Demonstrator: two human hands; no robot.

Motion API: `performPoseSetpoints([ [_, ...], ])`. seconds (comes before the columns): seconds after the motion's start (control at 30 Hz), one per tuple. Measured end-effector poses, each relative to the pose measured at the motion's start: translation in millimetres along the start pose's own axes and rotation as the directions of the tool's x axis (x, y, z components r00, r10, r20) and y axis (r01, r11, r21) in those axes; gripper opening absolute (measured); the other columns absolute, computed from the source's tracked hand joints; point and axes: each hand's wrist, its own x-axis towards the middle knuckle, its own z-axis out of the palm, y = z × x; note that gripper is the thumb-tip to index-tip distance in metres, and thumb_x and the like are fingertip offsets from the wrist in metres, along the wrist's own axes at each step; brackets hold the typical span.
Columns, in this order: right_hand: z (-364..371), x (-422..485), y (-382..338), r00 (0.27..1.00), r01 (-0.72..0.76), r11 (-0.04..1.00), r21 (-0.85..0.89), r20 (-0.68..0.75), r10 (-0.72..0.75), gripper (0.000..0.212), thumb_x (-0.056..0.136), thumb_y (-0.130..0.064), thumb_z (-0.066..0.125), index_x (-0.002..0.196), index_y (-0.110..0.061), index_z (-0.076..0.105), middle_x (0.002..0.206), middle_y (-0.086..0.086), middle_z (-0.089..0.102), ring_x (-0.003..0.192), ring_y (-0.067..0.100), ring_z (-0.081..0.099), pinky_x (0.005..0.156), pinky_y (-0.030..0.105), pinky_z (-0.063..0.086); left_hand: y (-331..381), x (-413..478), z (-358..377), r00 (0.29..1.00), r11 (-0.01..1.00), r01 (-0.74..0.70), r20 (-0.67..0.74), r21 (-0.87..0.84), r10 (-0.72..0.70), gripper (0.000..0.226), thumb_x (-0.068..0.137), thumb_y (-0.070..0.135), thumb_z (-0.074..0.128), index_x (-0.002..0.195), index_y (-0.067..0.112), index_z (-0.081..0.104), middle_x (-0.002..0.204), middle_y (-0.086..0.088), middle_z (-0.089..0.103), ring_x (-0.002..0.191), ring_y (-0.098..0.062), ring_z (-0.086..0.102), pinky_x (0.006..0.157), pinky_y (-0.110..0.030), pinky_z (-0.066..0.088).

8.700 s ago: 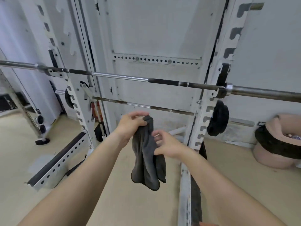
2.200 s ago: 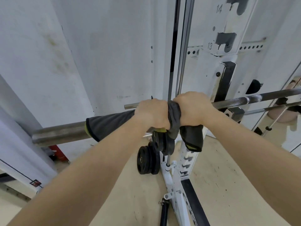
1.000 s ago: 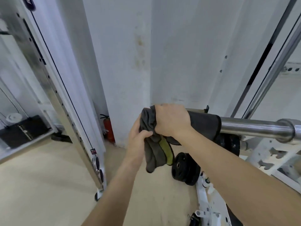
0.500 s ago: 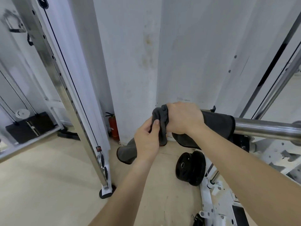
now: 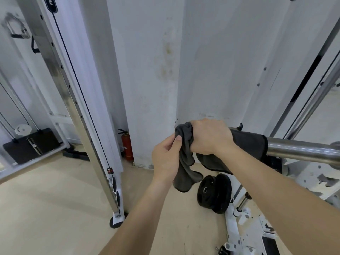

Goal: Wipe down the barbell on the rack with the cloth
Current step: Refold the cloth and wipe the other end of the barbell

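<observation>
Barbell: the steel barbell (image 5: pixel 298 150) lay level at the right side of the view, with its end pointing left toward the white wall (image 5: pixel 147 70). Only a shiny part of the sleeve was bare.
Cloth: the dark grey cloth (image 5: pixel 248 142) was wrapped round the end of the barbell. One part covered the sleeve like a tube, and another part hung down below the hands.
Right hand: the right hand (image 5: pixel 209 137) was closed on top of the covered bar end, its fingers curled round cloth and bar together.
Left hand: the left hand (image 5: pixel 165 157) was just beside the right one and pinched a hanging fold of the cloth between thumb and fingers.
Rack: the white rack (image 5: pixel 312 175) stood under the bar at the lower right. Where exactly it carried the bar, I could not tell.
Weight plates: black weight plates (image 5: pixel 214 193) stood on edge low beside the rack, below the bar end.
Cable machine: a tall cable column (image 5: pixel 73 107) with a row of holes stood at the left.
Fire extinguisher: a red fire extinguisher (image 5: pixel 127 144) stood against the wall, near the column.
</observation>
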Motion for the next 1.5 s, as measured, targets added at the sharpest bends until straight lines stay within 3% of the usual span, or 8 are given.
performPoseSetpoints([
  [0.1,2,2,-1,1.0,0.001,1.0,0.0,-0.005,-0.001,0.036,0.076,-0.058,0.052,0.094,-0.027,0.06,0.073,-0.007,0.061,0.066,0.022,0.062,0.064,0.034,0.053,2,1,10,0.998,0.992,0.054,-0.018,-0.11,-0.056,0.025,0.103,0.017,0.054,0.115,0.023,0.074,0.104,0.002,0.077,0.103,-0.011,0.069,0.091,-0.027,0.055],
  [0.23,1,0,-1,1.0,-0.006,1.0,0.003,-0.019,0.006,0.04,0.077,-0.06,0.051,0.096,-0.026,0.06,0.076,-0.007,0.062,0.068,0.021,0.062,0.064,0.034,0.053,-12,2,3,0.993,0.968,-0.082,-0.059,0.239,0.099,0.029,0.101,0.029,0.054,0.083,0.015,0.072,0.064,0.0,0.062,0.064,-0.007,0.05,0.063,-0.033,0.043],
  [0.47,-1,2,1,1.0,0.002,1.0,0.004,0.002,-0.002,0.043,0.076,-0.062,0.051,0.097,-0.025,0.061,0.075,-0.006,0.061,0.066,0.019,0.062,0.066,0.036,0.057,5,-8,4,0.998,0.998,-0.039,-0.053,-0.042,0.036,0.032,0.098,0.01,0.061,0.105,0.039,0.07,0.097,0.019,0.076,0.1,-0.002,0.07,0.088,-0.022,0.055],
  [0.6,2,1,1,1.0,-0.007,1.0,-0.005,-0.025,0.007,0.047,0.074,-0.064,0.051,0.098,-0.026,0.061,0.076,-0.006,0.062,0.068,0.02,0.063,0.065,0.035,0.056,-7,-9,5,0.989,0.976,-0.114,-0.07,0.187,0.129,0.024,0.101,0.024,0.057,0.088,0.037,0.073,0.074,0.011,0.072,0.072,0.001,0.061,0.07,-0.023,0.049],
  [0.8,4,-2,1,0.998,0.013,1.0,0.006,-0.065,-0.013,0.046,0.071,-0.063,0.057,0.095,-0.024,0.059,0.076,-0.007,0.061,0.067,0.02,0.061,0.061,0.033,0.048,3,8,-7,0.948,0.938,-0.187,-0.198,0.292,0.25,0.011,0.094,0.019,0.067,0.091,0.024,0.076,0.082,0.011,0.074,0.08,-0.002,0.067,0.073,-0.02,0.051],
  [0.93,12,-17,12,0.984,0.085,0.996,-0.021,-0.154,-0.087,0.051,0.071,-0.063,0.063,0.098,-0.022,0.052,0.084,-0.006,0.059,0.069,0.021,0.061,0.056,0.033,0.043,14,26,19,0.933,0.784,-0.327,0.049,0.528,0.356,0.026,0.104,0.023,0.044,0.111,0.02,0.069,0.104,0.009,0.068,0.094,-0.005,0.061,0.083,-0.021,0.047],
  [1.13,17,-67,85,0.98,-0.017,0.998,-0.065,-0.197,0.003,0.05,0.076,-0.067,0.056,0.101,-0.024,0.056,0.081,-0.005,0.06,0.07,0.021,0.061,0.054,0.03,0.036,36,47,70,0.795,0.032,-0.546,0.506,0.837,0.335,0.028,0.104,0.03,0.035,0.098,0.019,0.06,0.084,-0.004,0.069,0.072,-0.03,0.062,0.057,-0.036,0.035],
  [1.5,23,-186,235,0.956,-0.23,0.938,-0.258,-0.24,0.168,0.056,0.079,-0.047,0.072,0.122,-0.012,0.062,0.111,0.006,0.069,0.104,0.027,0.065,0.105,0.045,0.041,27,-25,270,0.632,-0.042,-0.753,0.74,0.657,0.231,0.018,0.102,0.024,0.038,0.102,0.014,0.053,0.087,-0.005,0.069,0.071,-0.028,0.066,0.053,-0.033,0.034],
])
